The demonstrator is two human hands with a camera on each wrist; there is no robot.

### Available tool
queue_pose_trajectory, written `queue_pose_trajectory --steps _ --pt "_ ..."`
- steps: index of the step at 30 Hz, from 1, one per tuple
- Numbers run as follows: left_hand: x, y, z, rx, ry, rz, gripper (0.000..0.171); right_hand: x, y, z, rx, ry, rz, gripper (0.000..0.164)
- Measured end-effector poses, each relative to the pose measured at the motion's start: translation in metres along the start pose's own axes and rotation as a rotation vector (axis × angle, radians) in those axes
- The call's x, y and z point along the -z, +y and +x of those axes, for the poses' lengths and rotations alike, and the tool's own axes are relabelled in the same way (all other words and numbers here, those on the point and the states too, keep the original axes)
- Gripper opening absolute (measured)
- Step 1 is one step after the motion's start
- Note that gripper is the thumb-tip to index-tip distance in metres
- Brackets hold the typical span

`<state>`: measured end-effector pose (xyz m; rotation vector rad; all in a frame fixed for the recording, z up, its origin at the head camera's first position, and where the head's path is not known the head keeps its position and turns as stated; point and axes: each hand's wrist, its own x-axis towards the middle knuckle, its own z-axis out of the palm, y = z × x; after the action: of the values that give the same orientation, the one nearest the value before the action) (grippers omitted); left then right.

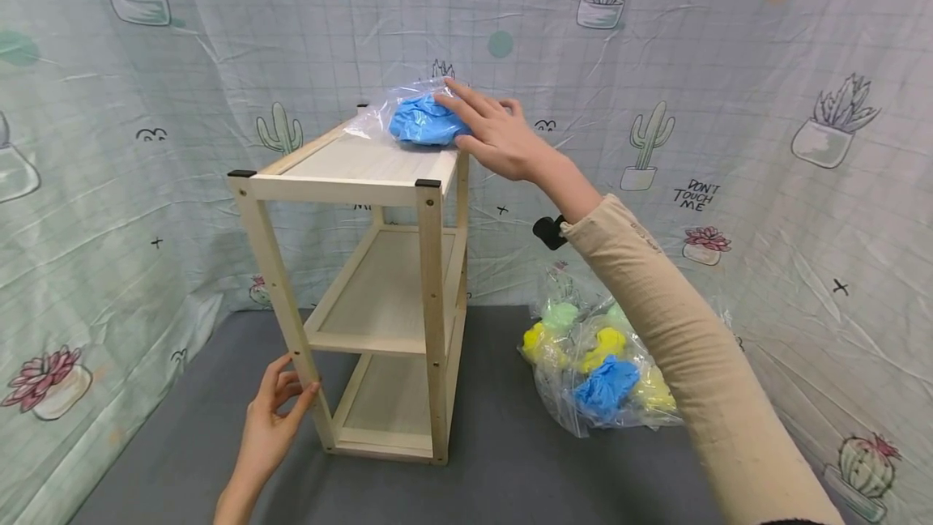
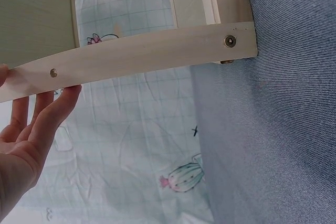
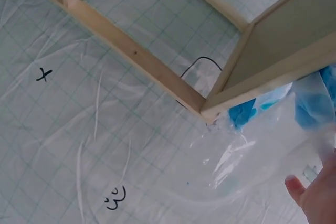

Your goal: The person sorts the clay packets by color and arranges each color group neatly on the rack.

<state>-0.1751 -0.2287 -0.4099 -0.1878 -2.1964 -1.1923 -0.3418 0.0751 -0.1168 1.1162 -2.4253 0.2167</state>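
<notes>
Blue bundle (image 1: pixel 426 121) in a clear bag (image 1: pixel 373 118), on the top shelf (image 1: pixel 342 159)

On my head feed, it sits high on the wooden rack (image 1: pixel 432 306). My right hand (image 1: pixel 503 138) rests on the bag with fingers nearly straight, not curled round it. I'd press soft and flat so nothing slips off.

On the left wrist feed, my left hand (image 2: pixel 29 148) pinches a rack leg (image 2: pixel 142 53); I'd hold that steady.

On the right wrist feed, bag plastic pokes past the edge. I'd tuck it in.
</notes>
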Motion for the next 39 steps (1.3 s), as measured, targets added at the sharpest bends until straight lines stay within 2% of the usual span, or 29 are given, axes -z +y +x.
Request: queue_pose_trajectory --steps 4,8,13,17,22,28,34,39 --pt "-0.001 0.001 0.0 -0.009 0.009 -0.003 0.046 0.005 0.0 -0.011 0.031 0.055 0.015 0.053" --pt "-0.001 0.002 0.0 -0.011 0.014 -0.009 0.045 0.008 0.002 -0.031 0.072 0.125 0.031 0.053" --pt "-0.001 0.001 0.0 -0.019 0.014 -0.009 0.046 0.005 0.006 -0.069 0.1 0.195 0.083 0.06" --pt "0.0 0.001 0.0 -0.028 0.019 0.002 0.047 -0.002 0.011 -0.101 0.099 0.217 0.087 0.053" --pt "0.0 0.0 0.0 -0.03 0.013 0.009 0.047 -0.012 0.018 -0.14 0.059 0.227 0.071 0.051" --pt "-0.001 -0.001 0.001 -0.027 0.011 0.004 0.047 -0.03 0.032 -0.187 0.013 0.235 0.018 0.052" --pt "-0.001 -0.001 0.001 -0.025 0.008 0.013 0.047 -0.058 0.051 -0.234 -0.025 0.233 -0.062 0.052" --pt "-0.001 -0.002 0.002 -0.024 0.005 0.01 0.047 -0.086 0.065 -0.268 -0.008 0.201 -0.144 0.052"
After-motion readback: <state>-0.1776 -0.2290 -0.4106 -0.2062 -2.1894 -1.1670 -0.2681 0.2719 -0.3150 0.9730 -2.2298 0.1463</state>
